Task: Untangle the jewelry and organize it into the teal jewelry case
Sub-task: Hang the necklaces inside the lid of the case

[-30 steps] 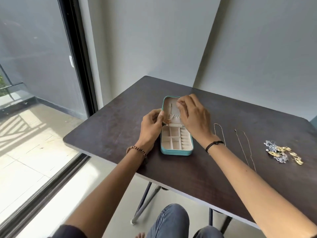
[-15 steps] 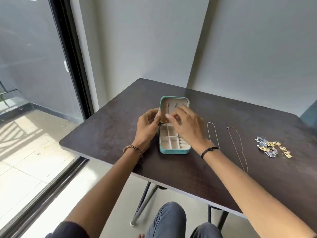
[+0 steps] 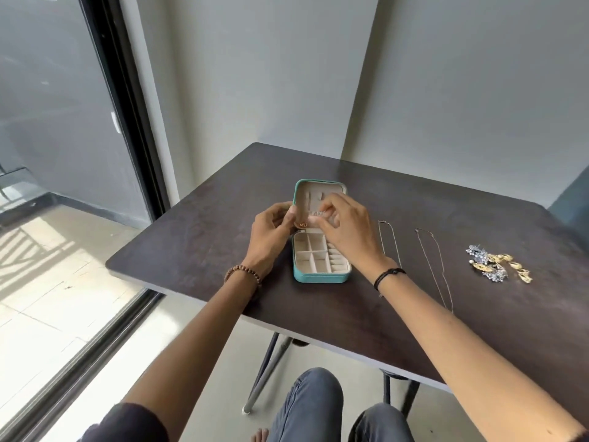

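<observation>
the teal jewelry case (image 3: 320, 277) lies open on the dark table (image 3: 197, 250), a little left of its middle, with the lid standing up at the far end and the cream compartments of the base towards the person. both forearms reach in from the near edge and meet over the hinge. the left hand (image 3: 272, 229) comes in from the left, knuckles up, its fingers and thumb curled round the lid's left edge; a small gold piece (image 3: 302, 224) sits just beside the thumb tip, and i cannot tell whether the thumb touches it. the right hand (image 3: 345, 232) arches over the lower part of the lid, wrist raised off the table, fingers bent inward and pinching what looks like a thin chain (image 3: 318, 214) against the lid's lining. a beaded bracelet (image 3: 243, 272) circles the left wrist, a black cord (image 3: 389, 273) the right. to the right of the case lie two necklaces (image 3: 434, 266), stretched out side by side and apart, and farther right a heap of silver and gold earrings (image 3: 497, 263).
</observation>
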Demonstrator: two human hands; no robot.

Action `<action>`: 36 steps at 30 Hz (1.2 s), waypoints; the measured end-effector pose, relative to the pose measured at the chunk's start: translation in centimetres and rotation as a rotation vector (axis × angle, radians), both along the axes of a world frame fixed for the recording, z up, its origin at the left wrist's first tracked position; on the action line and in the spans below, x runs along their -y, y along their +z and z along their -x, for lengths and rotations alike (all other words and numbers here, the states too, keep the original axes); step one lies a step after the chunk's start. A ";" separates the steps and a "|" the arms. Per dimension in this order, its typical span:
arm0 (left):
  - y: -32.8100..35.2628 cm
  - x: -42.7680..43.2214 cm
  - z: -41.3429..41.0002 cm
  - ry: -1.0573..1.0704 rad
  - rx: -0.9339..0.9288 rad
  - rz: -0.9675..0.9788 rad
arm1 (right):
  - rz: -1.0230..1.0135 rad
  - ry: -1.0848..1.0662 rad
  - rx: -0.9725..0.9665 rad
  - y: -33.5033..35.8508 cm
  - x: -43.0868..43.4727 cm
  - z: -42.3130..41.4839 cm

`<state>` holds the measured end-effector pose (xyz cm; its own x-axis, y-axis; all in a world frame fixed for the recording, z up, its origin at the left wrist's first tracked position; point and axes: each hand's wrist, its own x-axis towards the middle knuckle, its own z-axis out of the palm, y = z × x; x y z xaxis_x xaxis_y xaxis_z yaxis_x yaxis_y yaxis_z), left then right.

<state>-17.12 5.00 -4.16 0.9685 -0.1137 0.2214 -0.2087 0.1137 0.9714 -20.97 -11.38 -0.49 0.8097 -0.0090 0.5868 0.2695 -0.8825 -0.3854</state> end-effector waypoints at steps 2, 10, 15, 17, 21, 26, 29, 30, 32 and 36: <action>0.1 0.1 0.1 0.004 -0.016 -0.025 | -0.046 -0.010 0.008 0.1 0.5 0.5; 0.2 0.7 0.1 0.055 -0.019 -0.191 | -0.180 -0.150 -0.079 0.4 5.5 2.2; 0.3 0.7 0.2 0.044 -0.028 -0.182 | -0.191 -0.257 -0.180 0.7 9.8 2.3; 0.4 0.7 0.4 0.046 -0.018 -0.194 | -0.178 -0.307 -0.222 0.6 11.4 1.8; 0.6 0.5 0.5 0.068 -0.031 -0.224 | -0.159 -0.361 -0.330 0.1 13.3 0.4; 1.1 0.3 1.0 0.092 -0.046 -0.228 | -0.104 -0.367 -0.424 -0.2 13.6 -0.8; 1.4 0.0 1.4 0.117 -0.042 -0.228 | -0.075 -0.386 -0.431 0.1 13.2 -1.2; 1.6 0.0 1.6 0.124 -0.033 -0.231 | -0.070 -0.401 -0.431 0.1 13.2 -1.4; 2.1 0.0 1.9 0.155 -0.001 -0.236 | -0.043 -0.457 -0.449 0.4 12.8 -1.5; 3.7 0.6 2.8 0.274 0.066 -0.237 | 0.190 -0.467 -0.548 0.4 11.9 -1.1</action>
